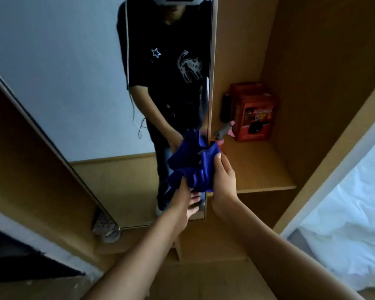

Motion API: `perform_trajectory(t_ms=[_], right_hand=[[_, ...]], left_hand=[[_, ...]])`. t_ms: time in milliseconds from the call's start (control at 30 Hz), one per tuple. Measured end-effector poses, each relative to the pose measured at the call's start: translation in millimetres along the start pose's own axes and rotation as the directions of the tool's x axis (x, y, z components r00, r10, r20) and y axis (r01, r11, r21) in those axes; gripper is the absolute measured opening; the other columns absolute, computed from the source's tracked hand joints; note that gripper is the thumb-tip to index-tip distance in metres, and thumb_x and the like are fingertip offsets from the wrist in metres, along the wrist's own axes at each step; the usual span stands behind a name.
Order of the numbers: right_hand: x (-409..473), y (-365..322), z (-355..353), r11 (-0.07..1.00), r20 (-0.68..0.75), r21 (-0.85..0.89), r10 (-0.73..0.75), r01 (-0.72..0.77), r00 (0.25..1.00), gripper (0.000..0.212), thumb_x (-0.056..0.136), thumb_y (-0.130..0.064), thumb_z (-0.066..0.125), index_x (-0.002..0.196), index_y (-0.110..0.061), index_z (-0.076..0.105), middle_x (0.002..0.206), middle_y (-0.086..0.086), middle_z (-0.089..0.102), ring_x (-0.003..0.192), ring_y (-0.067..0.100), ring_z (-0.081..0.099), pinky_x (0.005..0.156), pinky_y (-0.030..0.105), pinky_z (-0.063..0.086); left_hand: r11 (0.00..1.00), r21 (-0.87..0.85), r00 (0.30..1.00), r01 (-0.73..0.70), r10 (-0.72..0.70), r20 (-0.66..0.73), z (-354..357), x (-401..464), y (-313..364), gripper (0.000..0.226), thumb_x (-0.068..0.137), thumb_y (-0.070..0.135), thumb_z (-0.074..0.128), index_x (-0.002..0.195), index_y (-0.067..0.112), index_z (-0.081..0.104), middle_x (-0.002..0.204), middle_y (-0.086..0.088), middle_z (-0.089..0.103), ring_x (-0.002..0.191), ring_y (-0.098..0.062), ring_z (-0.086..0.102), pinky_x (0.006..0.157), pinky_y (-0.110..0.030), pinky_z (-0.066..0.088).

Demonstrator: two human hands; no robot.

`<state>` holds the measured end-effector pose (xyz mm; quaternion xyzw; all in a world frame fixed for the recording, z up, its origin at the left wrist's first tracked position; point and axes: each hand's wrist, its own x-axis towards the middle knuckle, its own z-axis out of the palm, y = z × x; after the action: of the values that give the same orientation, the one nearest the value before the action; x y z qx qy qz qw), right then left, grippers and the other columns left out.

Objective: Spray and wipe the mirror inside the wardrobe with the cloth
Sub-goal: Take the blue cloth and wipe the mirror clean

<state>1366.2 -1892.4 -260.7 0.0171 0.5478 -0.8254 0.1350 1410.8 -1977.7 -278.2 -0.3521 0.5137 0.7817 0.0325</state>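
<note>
Holding a bunched blue cloth (193, 167) in both hands, I stand facing the tall mirror (74, 83) fixed inside the wooden wardrobe (312, 50). My right hand (224, 176) grips the cloth from the right side, thumb laid across its folds and the other fingers hidden behind the fabric, so the grip there is clamped on the cloth. My left hand (185, 198) reaches up from below, its fingers tucked into the lower folds; that grip too is closed on the cloth. The cloth sits just in front of the mirror's lower right edge, and I cannot tell whether it touches the glass.

A spray bottle (223, 132) with a grey trigger head and pink parts stands on the shelf (258, 165) to the right of the mirror, partly hidden behind the cloth. Further back in the shelf's corner stands a red box (253, 111), with a dark object just left of it that is too dim to make out.

The mirror reflects a person in a black T-shirt with a white cat and star print, arms lowered toward the cloth, a thin white cable hanging at the side, and a pale wall behind. A light shoe (106, 228) lies on the floor by the mirror's bottom left corner. White bedding (344, 213) shows at far right, beyond the wardrobe's side panel.
</note>
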Motion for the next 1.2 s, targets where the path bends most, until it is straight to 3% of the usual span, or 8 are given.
perform_trajectory(t_ms=[167,333,467,633,900,1000,1100,1200], right_hand=[[-2.2,-25.8,0.5,0.999,0.110,0.022,-0.031,0.028,0.993,0.029,0.101,-0.030,0.043,0.123,-0.028,0.062,0.109,-0.002,0.073,0.097,0.015,0.071,0.077,0.028,0.057],[-7.3,-36.3,-3.4,0.988,0.241,-0.121,-0.060,0.091,0.969,0.044,0.101,-0.014,0.040,0.142,-0.029,0.044,0.125,0.004,0.063,0.097,0.012,0.068,0.070,0.020,0.056],[-10.5,-39.2,-1.7,0.963,0.259,-0.204,-0.123,0.179,0.958,0.049,0.101,-0.025,0.053,0.146,-0.034,0.037,0.137,-0.001,0.055,0.115,0.016,0.062,0.093,0.035,0.056],[-6.7,-41.3,4.8,0.959,0.195,-0.163,-0.201,0.234,0.960,0.033,0.098,-0.029,0.057,0.130,-0.034,0.052,0.125,-0.008,0.062,0.115,0.013,0.062,0.097,0.043,0.054],[11.5,-84.9,8.7,0.964,0.378,-0.147,-0.153,0.222,0.913,0.054,0.093,-0.053,0.042,0.145,-0.037,0.042,0.147,-0.008,0.041,0.134,0.013,0.040,0.116,0.044,0.032],[20.8,-101.4,0.4,0.913,0.510,-0.205,-0.207,0.352,0.835,0.051,0.092,-0.046,0.039,0.143,-0.039,0.039,0.139,-0.022,0.038,0.138,0.007,0.031,0.119,0.041,0.023],[32.3,-107.1,-4.3,0.858,0.625,-0.180,-0.278,0.481,0.730,0.043,0.106,-0.025,0.039,0.149,-0.023,0.038,0.150,-0.011,0.039,0.142,0.007,0.029,0.121,0.043,0.020],[38.3,-105.2,-3.8,0.778,0.686,-0.140,-0.370,0.612,0.627,0.045,0.106,-0.012,0.035,0.151,-0.009,0.031,0.154,0.001,0.037,0.144,0.011,0.030,0.121,0.045,0.022]], left_hand=[[0.955,0.077,0.941,-0.288,0.297,-0.161,10.3,-23.7,18.5,0.026,0.100,0.028,0.047,0.090,0.009,0.063,0.077,-0.009,0.072,0.068,-0.021,0.068,0.065,-0.031,0.055],[0.711,0.415,0.699,-0.567,0.683,-0.214,3.2,-33.7,19.0,0.029,0.083,0.015,0.067,0.055,0.016,0.059,0.053,0.002,0.061,0.052,-0.012,0.055,0.053,-0.028,0.042],[0.630,0.450,0.641,-0.633,0.752,-0.152,-0.2,-39.4,13.0,0.022,0.075,0.008,0.077,0.086,0.021,0.065,0.081,0.011,0.067,0.077,-0.001,0.064,0.060,-0.006,0.046],[0.499,0.456,0.550,-0.737,0.835,-0.024,9.1,-42.8,7.6,0.064,0.061,0.012,0.089,0.113,0.008,0.052,0.108,-0.002,0.059,0.096,-0.011,0.063,0.076,-0.021,0.056],[0.440,0.599,0.223,-0.670,0.888,-0.403,51.2,-47.2,23.7,0.074,0.072,0.048,0.076,0.123,0.004,0.045,0.118,-0.001,0.039,0.111,-0.021,0.045,0.084,-0.031,0.053],[0.358,0.703,0.032,-0.614,0.901,-0.432,67.7,-48.3,37.3,0.073,0.083,0.038,0.072,0.138,0.006,0.036,0.131,-0.011,0.038,0.119,-0.029,0.045,0.091,-0.044,0.052],[0.200,0.887,-0.146,-0.415,0.948,-0.282,73.8,-46.7,50.4,0.066,0.088,0.018,0.068,0.145,0.013,0.034,0.139,-0.016,0.036,0.128,-0.034,0.041,0.099,-0.052,0.045],[-0.120,0.988,-0.172,-0.099,0.980,0.102,69.6,-42.2,57.2,0.062,0.091,0.008,0.057,0.146,0.021,0.032,0.150,-0.013,0.032,0.140,-0.035,0.032,0.111,-0.063,0.028]])
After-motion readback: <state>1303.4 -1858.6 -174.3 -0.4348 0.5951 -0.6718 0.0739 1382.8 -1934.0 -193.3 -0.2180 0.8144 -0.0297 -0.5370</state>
